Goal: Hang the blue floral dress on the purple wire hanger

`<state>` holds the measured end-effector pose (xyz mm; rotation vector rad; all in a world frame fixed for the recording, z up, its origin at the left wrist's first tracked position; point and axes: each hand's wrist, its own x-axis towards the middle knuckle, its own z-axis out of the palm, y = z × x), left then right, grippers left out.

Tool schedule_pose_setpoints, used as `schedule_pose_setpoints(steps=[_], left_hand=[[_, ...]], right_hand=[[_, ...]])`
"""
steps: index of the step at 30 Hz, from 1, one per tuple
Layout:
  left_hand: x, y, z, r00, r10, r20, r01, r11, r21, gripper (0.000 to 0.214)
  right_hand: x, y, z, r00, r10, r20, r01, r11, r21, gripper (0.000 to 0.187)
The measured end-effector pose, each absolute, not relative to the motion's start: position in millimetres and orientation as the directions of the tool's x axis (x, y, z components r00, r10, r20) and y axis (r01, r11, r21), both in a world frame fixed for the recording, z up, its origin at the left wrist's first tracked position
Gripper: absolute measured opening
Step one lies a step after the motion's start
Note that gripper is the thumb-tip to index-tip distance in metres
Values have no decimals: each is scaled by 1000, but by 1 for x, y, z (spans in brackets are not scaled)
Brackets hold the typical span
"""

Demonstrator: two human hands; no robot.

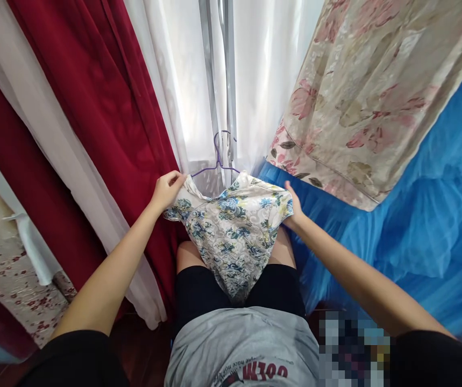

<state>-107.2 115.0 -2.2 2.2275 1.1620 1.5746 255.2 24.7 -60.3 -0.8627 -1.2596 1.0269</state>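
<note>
Blue cloth (420, 236) fills the right of the frame, red curtain (105, 91) the upper left. At centre is a floral shirt (231, 226), purple hanger (218, 162) at its neck. The left hand (168, 189) pinches one shoulder; the right hand (296, 212) grips the opposite sleeve.

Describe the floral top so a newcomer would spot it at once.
Find the white drapery between the red drapery and the pink-flowered fabric. Below it, between the left hand and right hand, is the short-sleeved top, with a purple hanger at its neckline. No neighbouring fabric shows such blue flowers.
</note>
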Motion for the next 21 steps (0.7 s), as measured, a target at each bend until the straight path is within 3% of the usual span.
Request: schedule_pose_setpoints(steps=[2, 5, 10, 12, 14, 15, 17, 19, 21], left_hand=[[-105, 98, -2, 166, 642, 748, 550, -690, 471, 33], [-94, 84, 9, 154, 609, 778, 613, -677, 408, 32], [-85, 96, 38, 58, 592, 804, 771, -538, 340, 34], [-91, 108, 37, -5, 580, 815, 795, -492, 355, 37], [-99, 119, 27, -111, 579, 808, 706, -527, 474, 47], [-103, 123, 19, -184, 585, 790, 603, -567, 561, 52], [-107, 126, 1, -321, 620, 716, 307, -647, 698, 60], [-103, 119, -13, -343, 719, 605, -19, -649, 761, 64], [-88, 104, -20, -214, 846, 489, -306, -533, 789, 62]], right_hand=[[252, 8, -79, 193, 912, 361, -203, 397, -895, 70], [249, 0, -80, 428, 788, 442, -167, 550, -818, 53], [241, 19, -19, 455, 667, 590, -13, 667, -745, 51], [229, 7, -5, 322, 669, 670, 100, 679, -727, 53], [212, -23, -8, 48, 657, 752, 215, 729, -650, 49], [204, -41, -13, -155, 618, 771, 256, 779, -573, 46], [191, -75, -28, -661, 404, 632, 206, 908, -364, 39], [188, -92, -39, -814, 257, 520, 124, 953, -278, 47], [193, -87, -44, -784, 285, 551, 175, 954, -243, 55]])
